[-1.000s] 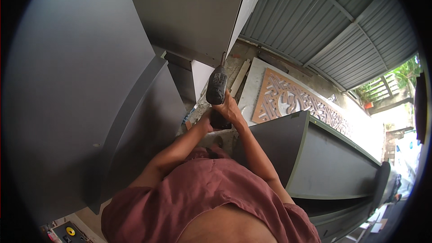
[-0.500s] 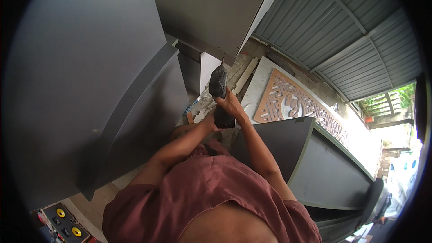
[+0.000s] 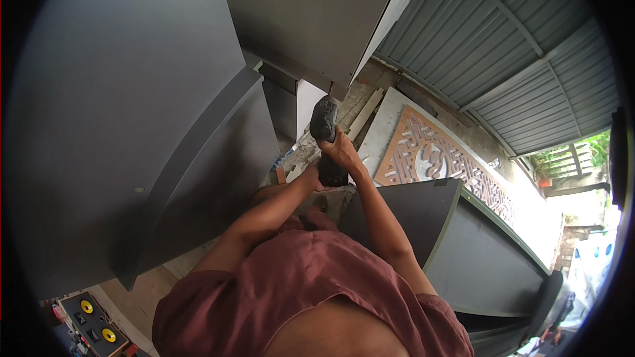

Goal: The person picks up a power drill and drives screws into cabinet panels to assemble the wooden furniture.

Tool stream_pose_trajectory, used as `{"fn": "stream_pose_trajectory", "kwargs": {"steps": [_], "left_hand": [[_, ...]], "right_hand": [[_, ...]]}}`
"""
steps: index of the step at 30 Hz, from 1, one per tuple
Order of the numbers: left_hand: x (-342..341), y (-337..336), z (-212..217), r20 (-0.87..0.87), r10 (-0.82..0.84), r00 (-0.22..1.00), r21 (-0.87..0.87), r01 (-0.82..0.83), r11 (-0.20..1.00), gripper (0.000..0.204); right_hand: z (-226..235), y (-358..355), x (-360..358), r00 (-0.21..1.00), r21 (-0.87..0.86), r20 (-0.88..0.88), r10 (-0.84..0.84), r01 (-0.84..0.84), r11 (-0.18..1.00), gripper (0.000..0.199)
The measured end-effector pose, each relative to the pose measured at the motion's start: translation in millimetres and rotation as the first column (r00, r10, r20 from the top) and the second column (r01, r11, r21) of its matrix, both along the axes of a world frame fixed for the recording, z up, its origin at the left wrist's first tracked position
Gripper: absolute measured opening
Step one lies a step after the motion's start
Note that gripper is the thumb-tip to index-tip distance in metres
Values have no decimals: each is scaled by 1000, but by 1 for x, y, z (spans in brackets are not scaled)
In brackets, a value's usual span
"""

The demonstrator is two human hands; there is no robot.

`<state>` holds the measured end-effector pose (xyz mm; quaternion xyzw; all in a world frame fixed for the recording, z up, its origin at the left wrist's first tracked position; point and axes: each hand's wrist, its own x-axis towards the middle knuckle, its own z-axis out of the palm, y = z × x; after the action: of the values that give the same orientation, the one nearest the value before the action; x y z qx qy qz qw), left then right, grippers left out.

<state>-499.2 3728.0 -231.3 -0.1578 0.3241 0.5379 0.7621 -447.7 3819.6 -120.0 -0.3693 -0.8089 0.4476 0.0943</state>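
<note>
A black cordless drill (image 3: 323, 119) is in front of me, its thin bit pointing up at the lower edge of a dark grey cabinet panel (image 3: 304, 13), close to the panel's right corner. The tip appears to meet that edge. My right hand (image 3: 342, 152) is wrapped round the drill's handle. Lower down, my left hand (image 3: 311, 177) grips the drill's base from the left, its fingers partly hidden. Small holes dot the panel near its edge.
A large grey board with a curved strip (image 3: 192, 132) stands at my left. On the right lie a grey cabinet box (image 3: 489, 251) and a brown fretwork panel (image 3: 400, 152). Corrugated metal sheeting (image 3: 489, 33) rises behind. A black case with yellow discs (image 3: 92, 327) sits lower left.
The drill and both hands have shifted very slightly to the right in the picture, and the drill's head sits a little closer to the panel edge. My grip is the same.
</note>
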Motion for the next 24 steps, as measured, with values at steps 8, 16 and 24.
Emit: {"fn": "stream_pose_trajectory", "kwargs": {"steps": [8,16,24], "left_hand": [[2,6,-35,50,-33,998,56,30,998,41],[17,-13,-59,52,0,999,-87,4,996,40],[12,3,-37,-31,-72,997,-137,67,988,38]], "right_hand": [[-16,5,5,1000,34,-21,0,1,999,51],[-32,-8,7,998,-103,42,38,-33,994,54],[-35,7,3,997,-108,70,28,-20,994,52]]}}
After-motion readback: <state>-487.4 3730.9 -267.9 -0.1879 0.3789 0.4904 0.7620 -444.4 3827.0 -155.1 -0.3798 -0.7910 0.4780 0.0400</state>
